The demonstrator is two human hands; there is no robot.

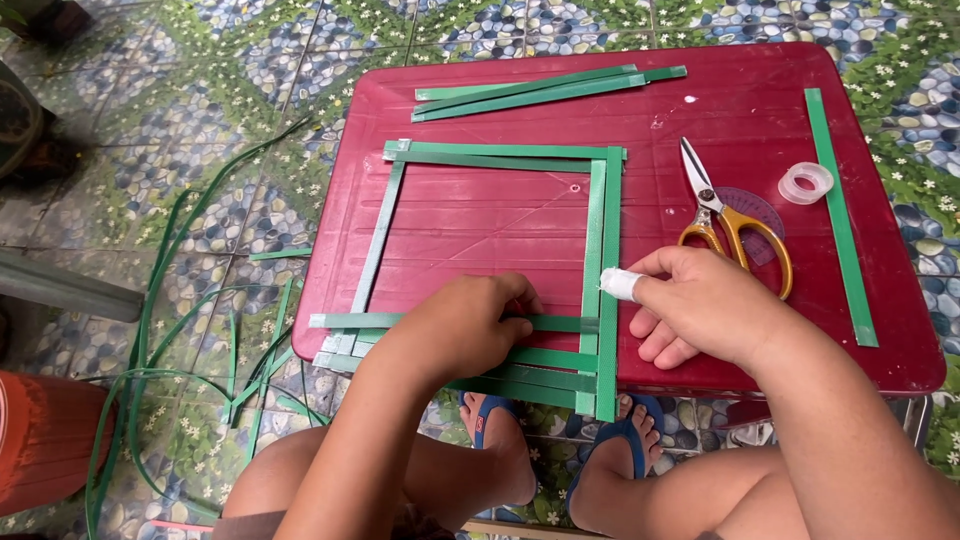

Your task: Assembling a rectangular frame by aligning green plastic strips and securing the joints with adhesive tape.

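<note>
Green plastic strips form a square woven frame [600, 230] on a dark red table [480, 230]. My left hand [465, 325] lies over the frame's near horizontal strips [555, 357], fingers curled and pressing a strip near the right side. My right hand [695, 305] rests beside the frame's right vertical strips, its bandaged fingertip [620, 284] touching them. Further horizontal strips stick out past the table's near edge.
Orange-handled scissors [725, 222] lie right of the frame on a purple protractor, next to a clear tape roll [805, 183] and a long loose green strip [840, 215]. More green strips [540, 90] lie at the table's far edge and on the tiled floor [190, 330]. My sandalled feet show below the table.
</note>
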